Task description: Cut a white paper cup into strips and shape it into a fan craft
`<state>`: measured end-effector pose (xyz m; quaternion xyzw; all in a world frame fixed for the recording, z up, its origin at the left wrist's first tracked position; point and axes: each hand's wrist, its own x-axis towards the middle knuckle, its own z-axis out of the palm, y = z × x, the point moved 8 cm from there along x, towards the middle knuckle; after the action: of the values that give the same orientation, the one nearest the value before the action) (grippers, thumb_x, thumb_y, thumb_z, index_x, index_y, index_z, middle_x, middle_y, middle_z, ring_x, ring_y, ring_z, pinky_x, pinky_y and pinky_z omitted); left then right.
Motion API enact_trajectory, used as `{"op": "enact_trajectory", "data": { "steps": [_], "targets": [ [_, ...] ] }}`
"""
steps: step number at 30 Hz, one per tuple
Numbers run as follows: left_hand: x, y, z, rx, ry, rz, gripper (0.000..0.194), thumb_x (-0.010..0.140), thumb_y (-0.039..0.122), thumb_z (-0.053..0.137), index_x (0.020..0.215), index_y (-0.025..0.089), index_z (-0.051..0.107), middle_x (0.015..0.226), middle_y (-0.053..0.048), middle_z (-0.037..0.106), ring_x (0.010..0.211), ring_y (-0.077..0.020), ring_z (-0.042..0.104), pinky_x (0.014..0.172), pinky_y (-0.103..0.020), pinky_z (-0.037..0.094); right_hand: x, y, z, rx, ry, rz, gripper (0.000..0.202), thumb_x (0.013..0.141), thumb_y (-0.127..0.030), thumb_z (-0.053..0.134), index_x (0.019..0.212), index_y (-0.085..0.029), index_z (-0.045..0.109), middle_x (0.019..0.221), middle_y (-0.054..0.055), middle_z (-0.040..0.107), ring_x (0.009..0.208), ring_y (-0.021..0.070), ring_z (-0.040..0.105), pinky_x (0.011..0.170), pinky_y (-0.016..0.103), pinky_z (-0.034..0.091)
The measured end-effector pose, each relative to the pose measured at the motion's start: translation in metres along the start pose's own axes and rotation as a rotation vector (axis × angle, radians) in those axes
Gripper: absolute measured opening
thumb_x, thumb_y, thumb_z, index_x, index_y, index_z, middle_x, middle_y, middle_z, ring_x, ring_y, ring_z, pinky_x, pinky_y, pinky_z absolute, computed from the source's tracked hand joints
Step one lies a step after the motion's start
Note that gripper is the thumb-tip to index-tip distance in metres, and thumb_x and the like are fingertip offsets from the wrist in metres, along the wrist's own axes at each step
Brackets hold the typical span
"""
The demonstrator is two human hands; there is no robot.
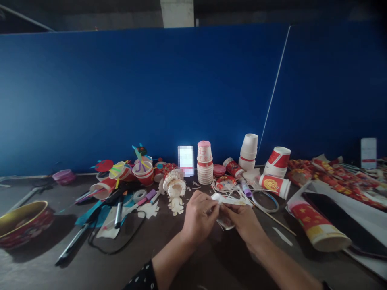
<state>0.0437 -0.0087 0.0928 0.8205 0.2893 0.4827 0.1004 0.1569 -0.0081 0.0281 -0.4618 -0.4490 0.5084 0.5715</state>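
Near the middle of the table my left hand (199,217) and my right hand (242,219) meet at a small white paper piece (223,199). The left fingers are closed in a pinch at its left end. My right hand is closed round its lower side, and a strip of the piece sticks out to the right above the knuckles. Under the hands a clear, rounded object (227,224) shows in part; the fingers hide the rest. Just left of my left hand lies a white cut-paper figure (175,197).
Behind the hands stands a stack of paper cups (204,171). A gold-rimmed bowl (26,225) is at the far left, near a pen (72,243). At right lie a red cup (320,227) and a dark phone (347,221). A thin stick (278,221) lies beside my right hand.
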Motion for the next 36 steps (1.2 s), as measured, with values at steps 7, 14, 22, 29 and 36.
{"op": "enact_trajectory", "data": {
  "steps": [7,14,22,29,36],
  "targets": [
    [0.000,0.001,0.000,0.004,-0.018,-0.025,0.017,0.078,0.012,0.054,0.065,0.016,0.064,0.063,-0.004,0.057,0.068,-0.0157,0.048,0.065,-0.028,0.038,-0.002,0.002,0.003,0.075,-0.013,0.040,0.032,0.055,-0.043,0.078,0.074,-0.017,0.075,0.065,0.003,0.070,0.065,0.0211,0.062,0.069,0.033,0.046],
    [0.000,-0.025,0.002,-0.227,-0.032,-0.259,0.010,0.076,0.019,0.060,0.079,0.017,0.070,0.079,-0.006,0.062,0.079,-0.0172,0.055,0.072,-0.028,0.043,-0.001,0.005,0.000,0.267,-0.012,0.037,0.028,0.062,-0.039,0.076,0.080,-0.017,0.073,0.069,0.004,0.070,0.062,0.0183,0.063,0.066,0.030,0.047],
    [0.003,-0.014,0.000,-0.126,-0.090,-0.145,0.012,0.077,0.016,0.059,0.076,0.020,0.071,0.074,-0.004,0.061,0.079,-0.0176,0.052,0.071,-0.029,0.042,0.002,0.011,-0.004,0.271,0.032,0.055,0.031,0.059,-0.036,0.078,0.082,-0.016,0.072,0.079,0.006,0.072,0.070,0.0197,0.064,0.068,0.031,0.046],
    [0.006,0.006,-0.005,-0.032,-0.065,-0.022,0.020,0.079,0.014,0.054,0.066,0.018,0.068,0.068,-0.005,0.059,0.074,-0.0178,0.048,0.067,-0.030,0.040,-0.001,0.004,-0.002,0.264,0.018,0.019,0.024,0.063,-0.034,0.076,0.081,-0.019,0.072,0.088,0.005,0.072,0.088,0.0244,0.063,0.080,0.035,0.045],
    [0.000,-0.025,-0.010,-0.317,0.125,-0.322,0.016,0.079,0.027,0.058,0.087,0.019,0.068,0.084,-0.006,0.063,0.081,-0.0180,0.054,0.074,-0.030,0.043,-0.003,-0.006,-0.007,0.385,0.078,0.014,0.028,0.060,-0.031,0.078,0.085,-0.020,0.072,0.084,0.004,0.072,0.086,0.0234,0.064,0.077,0.033,0.047]
  ]
}}
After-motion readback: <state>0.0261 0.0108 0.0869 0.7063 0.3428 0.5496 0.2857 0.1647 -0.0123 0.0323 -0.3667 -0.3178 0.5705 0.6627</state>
